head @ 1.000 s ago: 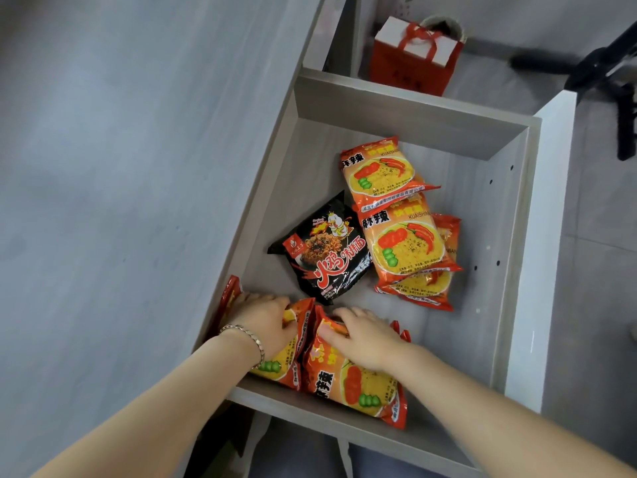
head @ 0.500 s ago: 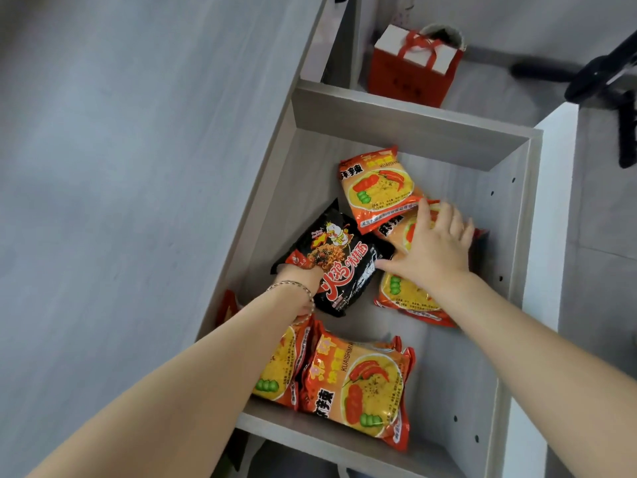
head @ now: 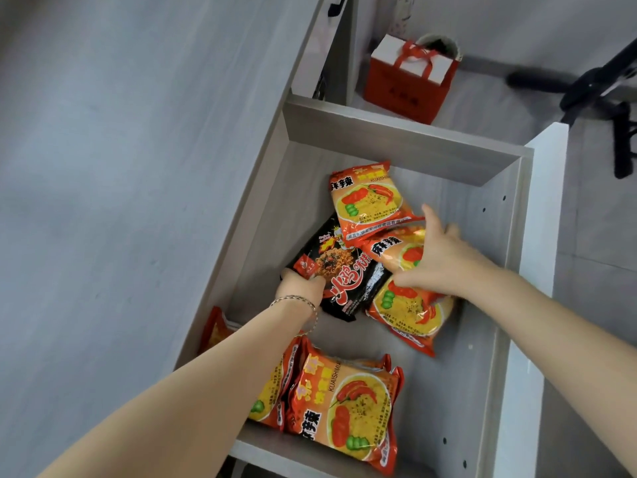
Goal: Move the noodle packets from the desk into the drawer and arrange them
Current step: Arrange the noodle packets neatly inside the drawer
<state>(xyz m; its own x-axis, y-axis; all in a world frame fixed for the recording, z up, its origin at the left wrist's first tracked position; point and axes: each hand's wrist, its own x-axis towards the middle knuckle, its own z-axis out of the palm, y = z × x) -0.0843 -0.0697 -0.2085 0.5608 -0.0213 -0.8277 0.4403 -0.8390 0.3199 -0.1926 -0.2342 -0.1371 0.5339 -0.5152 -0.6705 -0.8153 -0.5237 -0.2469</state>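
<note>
honestly nearly done: grey desk (head: 120,201) looks bare, orange noodle packets (head: 344,405) sit in the open wooden drawer (head: 458,391). left hand (head: 300,288) pinches the black noodle packet (head: 344,274), right hand (head: 437,260) lies spread on an orange packet (head: 396,251). tidying remains.

Your drawer (head: 510,305) stands pulled out to the right of the tabletop (head: 120,201). In it, one noodle packet (head: 370,201) lies toward the back, overlapping the packet (head: 389,251) under your right hand (head: 444,260). A third packet (head: 410,313) lies nearer, beneath that one. Left of these, your left hand (head: 298,288) is at the near corner of the dark packet (head: 344,274). More packets (head: 344,408) stand against the front wall. Behind the drawer, a gift bag (head: 406,84) sits on the floor.
</note>
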